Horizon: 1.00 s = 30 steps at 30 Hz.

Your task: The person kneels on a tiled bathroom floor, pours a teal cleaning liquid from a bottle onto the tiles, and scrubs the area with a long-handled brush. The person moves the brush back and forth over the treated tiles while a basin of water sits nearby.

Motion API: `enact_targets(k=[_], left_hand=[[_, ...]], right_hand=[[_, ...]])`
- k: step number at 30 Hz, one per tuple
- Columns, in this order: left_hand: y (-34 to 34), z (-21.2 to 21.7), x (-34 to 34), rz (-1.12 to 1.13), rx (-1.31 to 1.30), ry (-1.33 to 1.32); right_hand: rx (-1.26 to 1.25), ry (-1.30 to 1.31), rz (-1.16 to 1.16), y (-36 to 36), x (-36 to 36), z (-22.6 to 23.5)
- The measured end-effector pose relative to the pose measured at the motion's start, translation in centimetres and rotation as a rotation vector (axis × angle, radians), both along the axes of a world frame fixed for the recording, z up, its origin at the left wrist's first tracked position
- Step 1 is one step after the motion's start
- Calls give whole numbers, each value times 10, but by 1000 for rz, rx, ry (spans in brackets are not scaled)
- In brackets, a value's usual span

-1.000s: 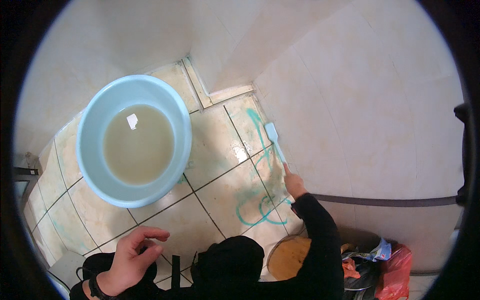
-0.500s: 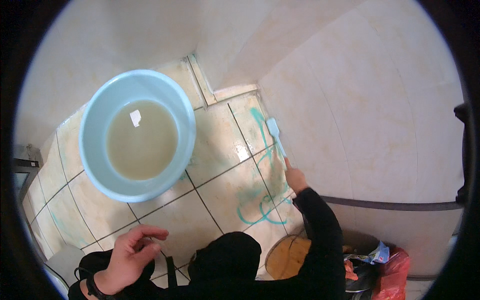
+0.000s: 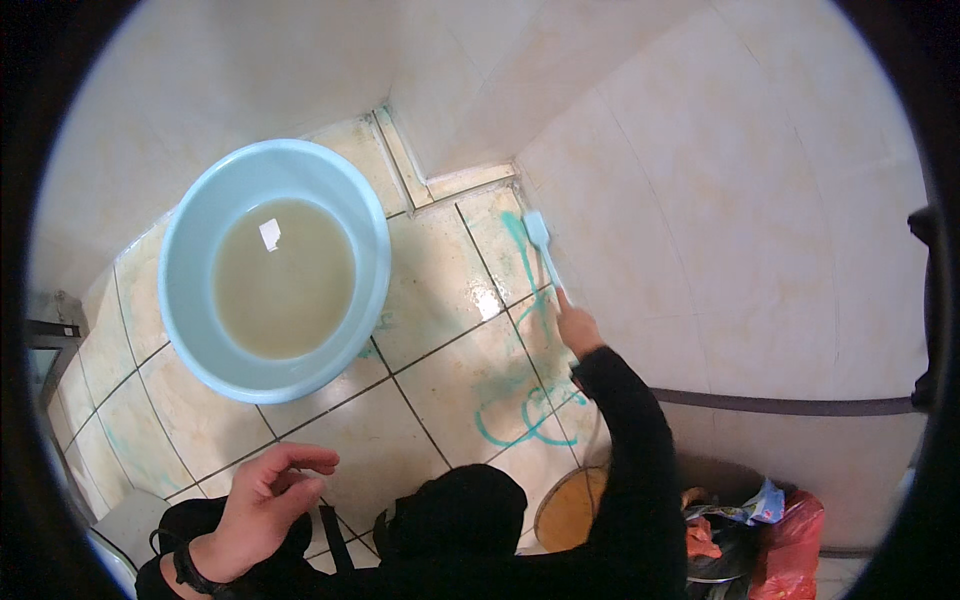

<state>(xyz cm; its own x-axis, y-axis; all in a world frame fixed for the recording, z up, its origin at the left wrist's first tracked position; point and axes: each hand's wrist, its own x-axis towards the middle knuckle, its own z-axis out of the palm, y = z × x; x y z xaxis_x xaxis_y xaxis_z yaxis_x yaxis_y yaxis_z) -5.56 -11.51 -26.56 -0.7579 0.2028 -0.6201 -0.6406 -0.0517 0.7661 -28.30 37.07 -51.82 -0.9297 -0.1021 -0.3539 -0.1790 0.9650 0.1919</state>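
Head view, and the only one: the person crouches over a tiled floor (image 3: 440,300) in a corner where two pale walls meet. The right hand (image 3: 577,328), sleeved in black, is closed round the handle of a light blue brush (image 3: 540,245), whose head rests on the floor at about one o'clock from the hand, tight against the foot of the right-hand wall. Teal scrawls (image 3: 525,415) run across the tiles from under the brush head down toward five o'clock of the picture's centre, the lower loops well apart from the brush.

The left hand (image 3: 262,505) hangs free at seven o'clock, fingers loosely curled and part open, holding nothing; a dark band sits on its wrist. A light blue basin (image 3: 275,265) of cloudy, yellowish water stands at ten o'clock, near the marks but not touching them.

To my eye the scrubbing is best done with short strokes along the painted line, bristles pressed flat, taking care in the grout seams where colour seems likely to lodge. The brush would want dipping in the basin often, and the water looks dirty enough that it may smear rather than lift. A red bag (image 3: 790,545) and a round brownish object (image 3: 568,515) sit at five o'clock, clear of the work.
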Motion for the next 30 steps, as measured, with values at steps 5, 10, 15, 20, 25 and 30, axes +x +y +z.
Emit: enact_targets(k=[5, 10, 15, 20, 25, 30], left_hand=[[6, 0, 0, -77, -37, 34], [-3, 7, 2, 92, 22, -9], [2, 7, 1, 42, -9, 26], [7, 5, -4, 25, -22, 11], [4, 7, -2, -56, 58, 35], [-1, 7, 0, -17, 22, 73]], right_hand=[[-200, 119, 72, -23, -28, -14], [40, -90, -40, -3, -10, 6], [-354, 80, -38, -54, -36, -29], [-375, -223, -89, -90, -25, -53], [-766, -9, -286, -122, -40, -56], [-1030, -430, -488, -149, -38, -50]])
